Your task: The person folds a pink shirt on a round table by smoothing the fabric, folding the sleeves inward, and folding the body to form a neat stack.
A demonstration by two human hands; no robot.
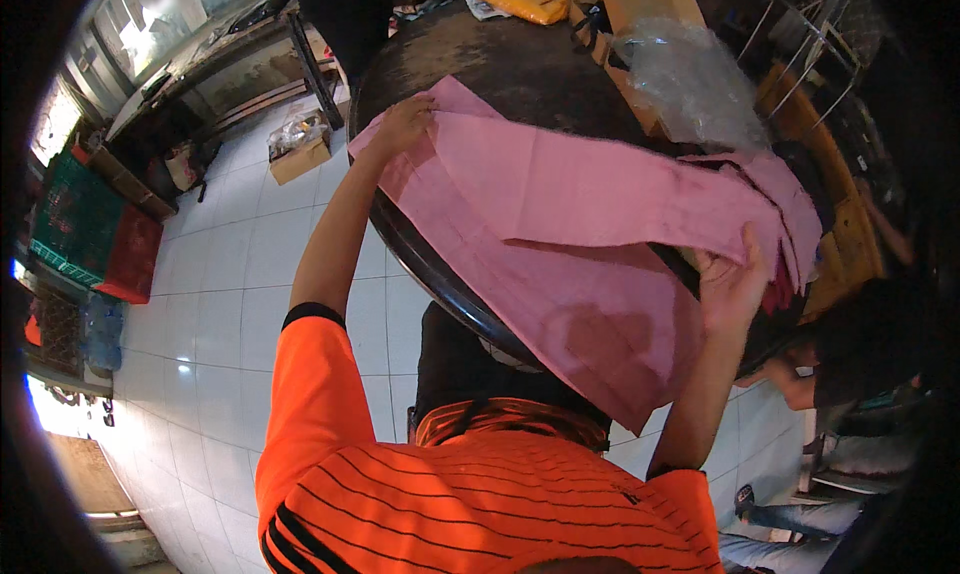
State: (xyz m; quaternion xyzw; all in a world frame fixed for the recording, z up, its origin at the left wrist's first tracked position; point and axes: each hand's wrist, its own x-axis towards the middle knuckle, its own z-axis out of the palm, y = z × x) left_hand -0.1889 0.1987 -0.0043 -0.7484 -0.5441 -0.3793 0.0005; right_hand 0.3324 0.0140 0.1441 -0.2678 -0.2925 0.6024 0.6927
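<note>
A long piece of pink fabric (585, 191) lies folded over on itself across the dark round table (480, 56). Its lower layer hangs past the near rim, a corner pointing down in front of my body. At the left end of the fabric, my left hand (407, 126) grips the folded layers, fingers curled over the edge. My right hand (731, 277) holds the near edge of the upper layer towards the right, palm up and partly under the cloth. Just beyond it lie more pink pieces (784, 191), bunched together, with a darker red bit below them.
Clear plastic wrapping (686, 78) covers part of a cardboard box at the table's far right. A yellow packet (521, 2) lies at the back. Another person's arm (787, 379) is close by on the right. Crates (131, 251) and a small carton (300, 161) stand on the tiled floor.
</note>
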